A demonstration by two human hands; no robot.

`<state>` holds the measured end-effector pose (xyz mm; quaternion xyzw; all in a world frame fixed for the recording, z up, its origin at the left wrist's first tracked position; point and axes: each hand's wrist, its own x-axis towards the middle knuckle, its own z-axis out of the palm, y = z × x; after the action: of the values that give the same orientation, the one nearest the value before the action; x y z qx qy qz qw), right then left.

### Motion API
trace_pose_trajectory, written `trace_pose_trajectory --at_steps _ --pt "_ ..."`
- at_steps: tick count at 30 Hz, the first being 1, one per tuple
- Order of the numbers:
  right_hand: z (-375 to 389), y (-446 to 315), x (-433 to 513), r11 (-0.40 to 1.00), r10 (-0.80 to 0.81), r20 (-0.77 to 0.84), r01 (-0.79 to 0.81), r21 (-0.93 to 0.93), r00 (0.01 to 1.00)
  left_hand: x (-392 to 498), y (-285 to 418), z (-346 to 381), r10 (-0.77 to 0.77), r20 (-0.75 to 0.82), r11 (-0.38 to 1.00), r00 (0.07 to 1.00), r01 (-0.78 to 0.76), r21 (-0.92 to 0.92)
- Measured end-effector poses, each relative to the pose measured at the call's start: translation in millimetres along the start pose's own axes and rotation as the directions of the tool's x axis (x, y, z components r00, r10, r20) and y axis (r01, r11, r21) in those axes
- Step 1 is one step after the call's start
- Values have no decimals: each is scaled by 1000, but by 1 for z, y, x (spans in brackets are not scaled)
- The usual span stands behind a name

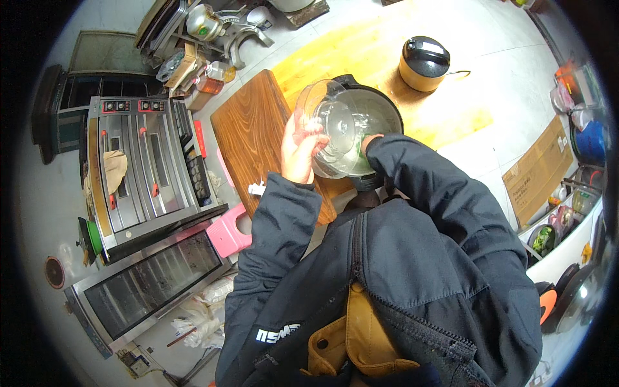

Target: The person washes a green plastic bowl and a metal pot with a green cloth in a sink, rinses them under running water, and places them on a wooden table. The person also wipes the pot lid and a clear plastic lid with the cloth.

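Observation:
My left hand (pixel 302 147) grips the rim of a clear lid (pixel 338 126), held tilted over the left part of a dark round pot (pixel 387 109) with black side handles. Down at the pot's near right side is my right hand (pixel 371 144), mostly hidden by the dark sleeve and the rim. Something green shows faintly beside its fingers, inside the pot; whether the hand holds it I cannot tell. The pot stands at the edge of a yellow wooden surface, next to a brown wooden board (pixel 254 126). A round appliance (pixel 425 63) with a black top stands farther right.
A pink plastic stool (pixel 229 231) is beside the brown board. A steel deck oven (pixel 140 164) stands at left, with bottles (pixel 210 84) and boxes behind. Flattened cardboard (pixel 539 169) lies at right, near a shelf with greens (pixel 544 240) and pans.

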<state>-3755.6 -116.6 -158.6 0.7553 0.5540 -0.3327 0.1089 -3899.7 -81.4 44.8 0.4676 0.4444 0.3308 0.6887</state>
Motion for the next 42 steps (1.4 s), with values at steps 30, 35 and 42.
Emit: trace_pose_trajectory --at_steps 30,35,42 --pt "-122 -26 -168 383 -335 -857 887 257 392 20 7 27 -111 -54 950 992 90 -299" --pt "-103 4 -167 390 -489 -746 878 276 452 18 28 18 -149 -87 963 985 124 -238" --pt "-74 24 -142 671 -512 -597 722 171 617 7 30 14 -208 -49 964 977 196 -177"
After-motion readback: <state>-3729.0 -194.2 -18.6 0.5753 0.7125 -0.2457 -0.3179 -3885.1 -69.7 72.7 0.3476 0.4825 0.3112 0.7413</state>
